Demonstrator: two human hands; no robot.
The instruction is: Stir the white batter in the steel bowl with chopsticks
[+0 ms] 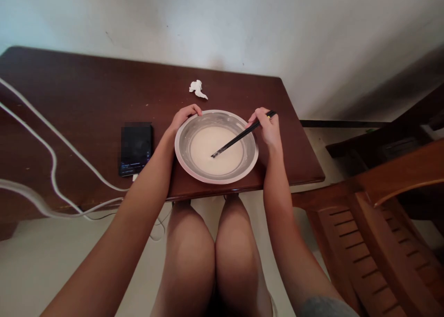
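Note:
A wide metal bowl (182,156) stands near the front edge of the dark wooden table, with a smooth off-white batter (211,141) inside. My left hand (186,115) grips the bowl's rim at its far left side, the fingers bent over the edge. In my right hand (266,125) is a pair of black chopsticks (239,136), held above the bowl's right rim. They slant down to the left, and their whitened tips touch the batter near its middle.
A crumpled white tissue (198,89) lies behind the bowl. Left of my forearm is a dark-screened phone or tablet (136,148), with white cables (54,164) running across the table (86,95). A wooden slatted chair (357,243) stands at the right, and a wall rises behind.

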